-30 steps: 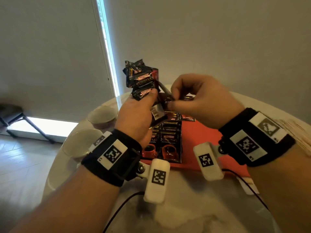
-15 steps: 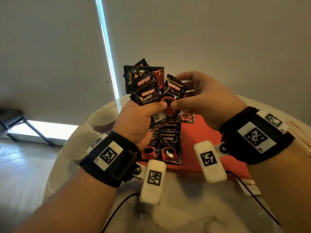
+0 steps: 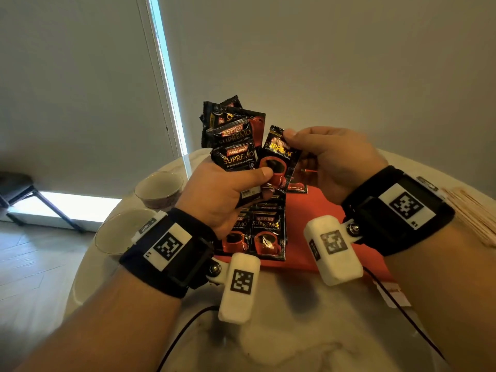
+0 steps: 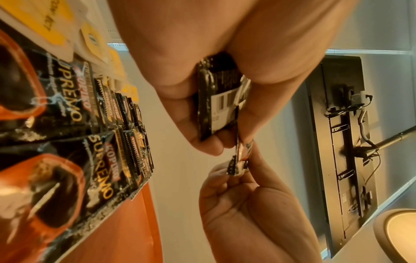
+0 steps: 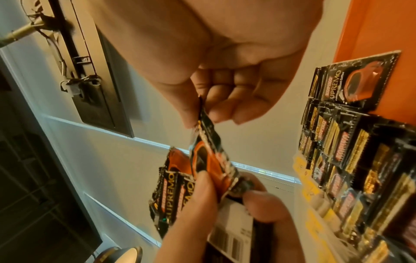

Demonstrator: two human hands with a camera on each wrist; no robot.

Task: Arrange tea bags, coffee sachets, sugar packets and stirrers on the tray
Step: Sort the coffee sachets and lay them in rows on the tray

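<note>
My left hand (image 3: 228,189) grips a fanned bunch of black and red coffee sachets (image 3: 233,135), raised above the table. My right hand (image 3: 330,157) pinches the top corner of one sachet (image 3: 279,159) at the right of the bunch, while my left thumb presses on its lower part. In the right wrist view that sachet (image 5: 211,156) hangs between the two hands. Below, a red tray (image 3: 316,208) holds rows of overlapping coffee sachets (image 3: 265,232). Yellow-tagged tea bags (image 4: 56,26) lie beyond those rows in the left wrist view.
Two pale bowls (image 3: 158,186) (image 3: 120,232) stand on the round marble table (image 3: 268,331) left of the tray. A pile of wooden stirrers (image 3: 472,210) lies at the right edge. A small paper packet (image 3: 394,294) sits by the tray's near right corner.
My right hand has drawn one sachet out of the bunch and turned it face up at the bunch's right side, shifting from its lower edge to its top corner. My left hand stays raised.
</note>
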